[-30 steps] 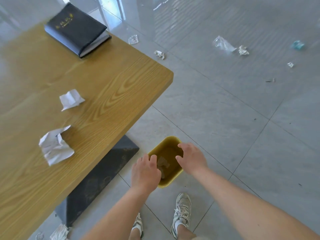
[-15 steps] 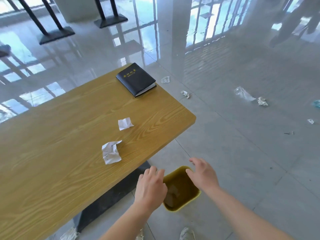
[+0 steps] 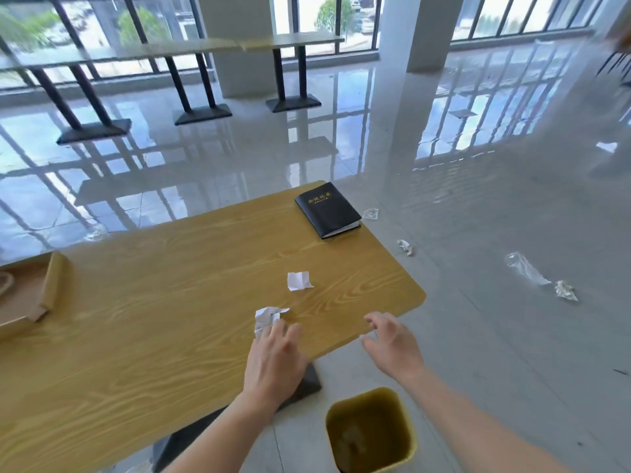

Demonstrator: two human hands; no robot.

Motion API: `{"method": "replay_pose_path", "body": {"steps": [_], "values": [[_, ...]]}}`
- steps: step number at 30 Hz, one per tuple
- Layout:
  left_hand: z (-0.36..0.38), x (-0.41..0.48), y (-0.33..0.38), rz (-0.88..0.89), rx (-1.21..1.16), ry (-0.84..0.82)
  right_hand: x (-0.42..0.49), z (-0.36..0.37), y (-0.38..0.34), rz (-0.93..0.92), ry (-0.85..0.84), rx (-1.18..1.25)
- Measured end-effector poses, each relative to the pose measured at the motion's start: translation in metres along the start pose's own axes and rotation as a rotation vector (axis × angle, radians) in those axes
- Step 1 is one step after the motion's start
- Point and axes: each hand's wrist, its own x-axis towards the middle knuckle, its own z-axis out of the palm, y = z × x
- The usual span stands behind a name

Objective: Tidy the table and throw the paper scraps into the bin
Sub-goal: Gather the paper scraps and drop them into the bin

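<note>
A wooden table [image 3: 170,336] fills the left and middle of the view. Two crumpled white paper scraps lie on it: the nearer scrap [image 3: 268,317] and a smaller scrap [image 3: 298,280] beyond it. My left hand [image 3: 275,361] is over the table, fingers spread, its fingertips touching the nearer scrap without closing on it. My right hand [image 3: 392,346] hovers open at the table's near right edge, holding nothing. A yellow bin [image 3: 408,448] stands on the floor below my right arm, with something pale inside.
A black notebook [image 3: 326,209] lies at the table's far right corner. A cardboard box [image 3: 30,298] sits at the left edge. Several scraps and clear wrappers [image 3: 526,269] litter the grey floor to the right. Other tables stand by the windows.
My hands have risen from the bin's rim to the table. The left hand has reached the nearer scrap, and the view has tilted up to show the room.
</note>
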Motion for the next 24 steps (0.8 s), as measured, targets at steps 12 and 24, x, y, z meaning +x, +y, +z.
{"method": "replay_pose_path", "body": {"steps": [12, 24], "values": [[-0.014, 0.044, -0.077, -0.119, -0.089, -0.024, 0.096, 0.018, -0.096, -0.109, -0.110, -0.149], [0.024, 0.084, -0.108, -0.069, -0.106, -0.302, 0.183, 0.061, -0.144, 0.019, -0.257, -0.171]]}}
